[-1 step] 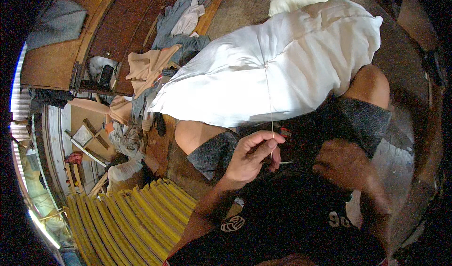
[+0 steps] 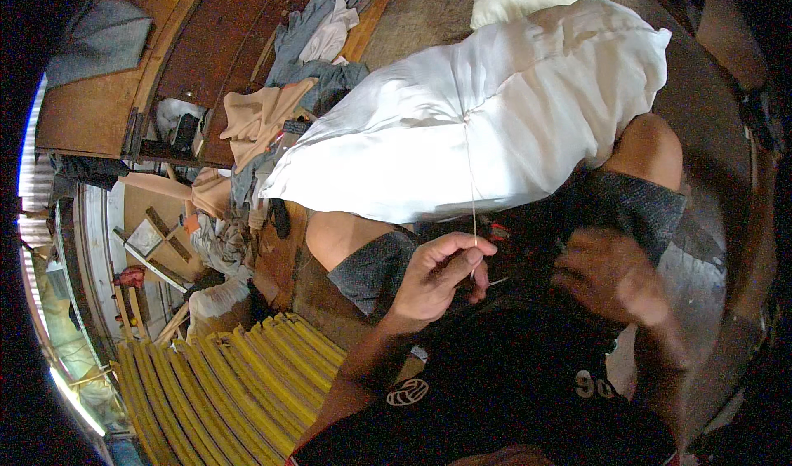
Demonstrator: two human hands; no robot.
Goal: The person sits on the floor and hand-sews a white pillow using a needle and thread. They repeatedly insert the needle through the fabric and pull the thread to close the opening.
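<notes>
A large white pillow-like cushion (image 2: 511, 144) rests across my bent knees, pinched at a point in its middle from which a thin thread (image 2: 473, 202) runs down. My left hand (image 2: 437, 280) has that thread between thumb and fingers, below the cushion, with a short length poking out beside the fingertips. My right hand (image 2: 606, 276) is off to the right, over my dark lap; it is smeared by motion, so its fingers and anything in them are unclear. A small red item (image 2: 498, 232), too dim to name, shows just above my left fingertips.
More white cushions (image 2: 536, 0) lie behind. Wooden cabinets (image 2: 99, 111), piles of grey and beige cloth (image 2: 256, 120) and a wooden frame (image 2: 161, 243) fill the left side. Ridged yellow slats (image 2: 206, 383) lie at lower left. A dark edge curves down the far right.
My right hand has shifted slightly upward. My left hand has moved a little down and to the left with the thread, and the cushion stays where it was.
</notes>
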